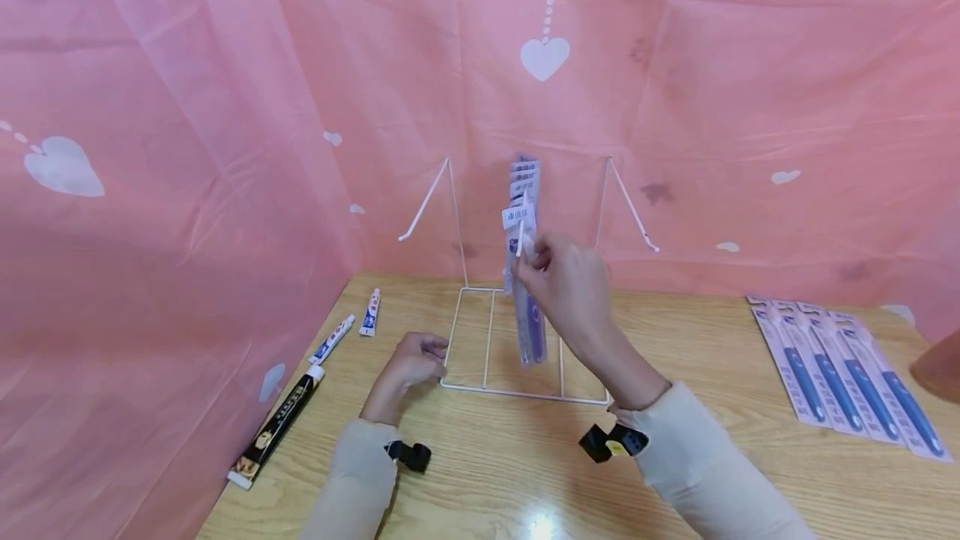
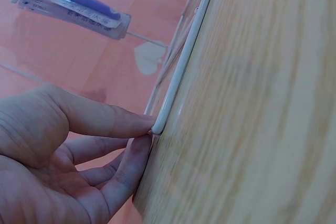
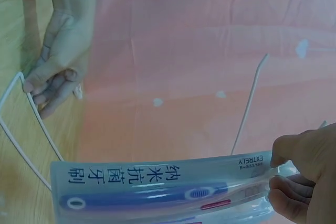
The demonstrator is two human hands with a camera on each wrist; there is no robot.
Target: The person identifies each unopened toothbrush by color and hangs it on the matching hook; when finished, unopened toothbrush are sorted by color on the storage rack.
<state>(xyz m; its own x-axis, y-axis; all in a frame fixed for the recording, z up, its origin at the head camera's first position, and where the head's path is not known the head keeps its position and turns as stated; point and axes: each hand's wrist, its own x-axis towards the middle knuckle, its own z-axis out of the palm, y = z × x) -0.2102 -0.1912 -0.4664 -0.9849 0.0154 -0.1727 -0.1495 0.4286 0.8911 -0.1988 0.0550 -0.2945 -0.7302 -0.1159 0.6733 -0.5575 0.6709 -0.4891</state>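
Observation:
A white wire display rack (image 1: pixel 517 394) stands on the table, its middle prong hung with several packaged toothbrushes (image 1: pixel 523 182). Near that prong's tip, my right hand (image 1: pixel 573 282) pinches the top of the frontmost toothbrush pack (image 3: pixel 147 182). Its clear sleeve with a purple-blue handle shows in the right wrist view. My left hand (image 1: pixel 414 361) holds the rack's front left base corner; in the left wrist view, thumb and finger pinch the white wire (image 2: pixel 181 66) at its bend. The exact contact of the right fingertips is partly hidden.
Several blue-handled toothbrush packs (image 1: pixel 847 373) lie at the right. On the left are a black toothpaste tube (image 1: pixel 277 423) and two small toothpaste tubes, one (image 1: pixel 332 340) nearer it. The rack's left prong (image 1: pixel 425 200) and right prong (image 1: pixel 632 205) jut forward. Pink cloth (image 1: pixel 480 65) hangs behind.

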